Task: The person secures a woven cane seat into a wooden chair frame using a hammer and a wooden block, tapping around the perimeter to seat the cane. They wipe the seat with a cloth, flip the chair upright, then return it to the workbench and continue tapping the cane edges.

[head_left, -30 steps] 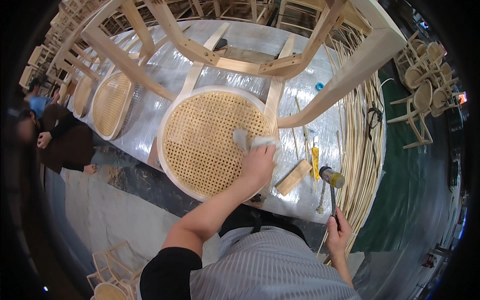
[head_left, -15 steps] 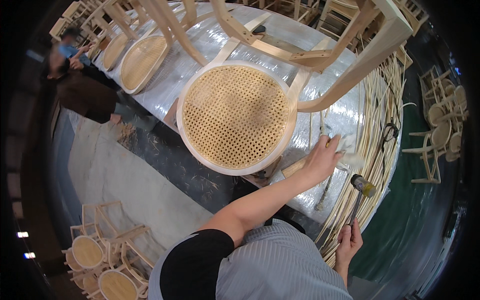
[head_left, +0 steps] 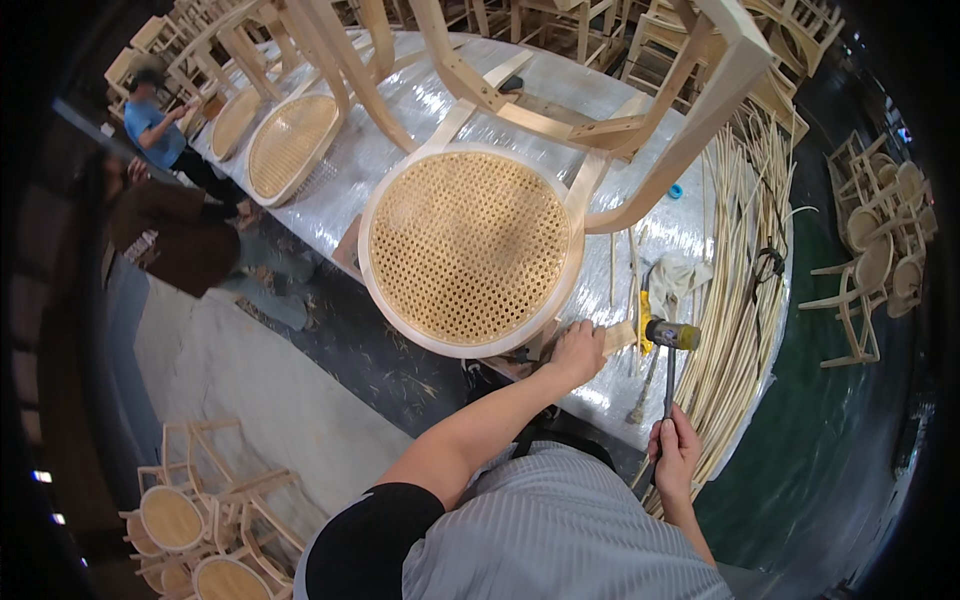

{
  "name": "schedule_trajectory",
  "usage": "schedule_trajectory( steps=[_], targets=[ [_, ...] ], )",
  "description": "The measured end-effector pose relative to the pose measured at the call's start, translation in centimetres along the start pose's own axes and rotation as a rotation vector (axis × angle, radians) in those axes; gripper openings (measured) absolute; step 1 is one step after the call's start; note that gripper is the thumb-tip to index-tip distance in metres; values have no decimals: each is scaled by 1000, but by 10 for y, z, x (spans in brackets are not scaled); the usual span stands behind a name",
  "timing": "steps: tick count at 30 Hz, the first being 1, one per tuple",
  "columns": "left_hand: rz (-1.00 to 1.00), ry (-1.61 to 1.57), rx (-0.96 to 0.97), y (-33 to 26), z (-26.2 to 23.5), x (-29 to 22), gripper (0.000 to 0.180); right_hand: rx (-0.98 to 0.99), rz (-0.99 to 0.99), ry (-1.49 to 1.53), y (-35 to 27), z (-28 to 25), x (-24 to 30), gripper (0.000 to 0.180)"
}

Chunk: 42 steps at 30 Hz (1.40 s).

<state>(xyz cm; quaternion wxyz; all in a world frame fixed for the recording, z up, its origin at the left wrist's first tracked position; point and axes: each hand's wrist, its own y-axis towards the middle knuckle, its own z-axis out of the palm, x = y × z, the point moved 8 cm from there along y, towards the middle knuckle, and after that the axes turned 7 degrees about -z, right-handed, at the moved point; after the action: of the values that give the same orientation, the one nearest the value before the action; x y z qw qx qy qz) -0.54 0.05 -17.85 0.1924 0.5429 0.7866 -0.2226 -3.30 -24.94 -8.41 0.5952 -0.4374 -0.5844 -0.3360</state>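
A chair with a round woven cane seat [head_left: 470, 250] lies on the plastic-wrapped table in front of me. Just off the seat's near right edge, my left hand [head_left: 580, 352] is closed over one end of a flat piece of wood [head_left: 620, 338]. My right hand [head_left: 677, 447] grips the dark handle of a mallet [head_left: 672, 334], whose head has a yellow face and is raised over the table. Beside the mallet head lies a yellow-handled tool [head_left: 645, 315], partly covered by it. A crumpled white cloth or bag [head_left: 680, 275] rests just beyond.
Long cane strips [head_left: 745, 270] lie bundled along the table's right side. A small blue ring [head_left: 676, 191] sits farther back. Another cane-seated chair [head_left: 292, 150] stands at the left. Two people [head_left: 175, 225] are at the far left. Stacked chairs [head_left: 185, 520] stand on the floor.
My left hand has left the yellow-handled tool and white cloth and moved left onto the piece of wood. My right hand has brought the mallet left and inward, over the table.
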Motion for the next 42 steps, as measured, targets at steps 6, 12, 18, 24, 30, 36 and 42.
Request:
schedule_trajectory(
  steps=[6,12,18,24,30,36,42],
  targets=[
    [124,-347,177,-37,-49,-8,48,-133,-52,16,-11,3,4,45],
    [-9,-1302,121,0,-166,72,59,-384,-81,22,-57,10,7,45],
    [194,-1122,157,77,-218,78,67,-544,-117,68,-85,78,9,45],
    [320,-922,334,96,-193,68,72,-628,-105,77,-122,168,9,42],
    [452,-881,381,102,-194,71,72,-624,-87,94,-135,220,18,43],
    [468,-965,409,100,-186,73,71,-455,-236,-435,-81,226,81,45],
    [501,-961,342,97,-192,82,68,-335,-745,-871,-6,274,214,52]
  ],
)
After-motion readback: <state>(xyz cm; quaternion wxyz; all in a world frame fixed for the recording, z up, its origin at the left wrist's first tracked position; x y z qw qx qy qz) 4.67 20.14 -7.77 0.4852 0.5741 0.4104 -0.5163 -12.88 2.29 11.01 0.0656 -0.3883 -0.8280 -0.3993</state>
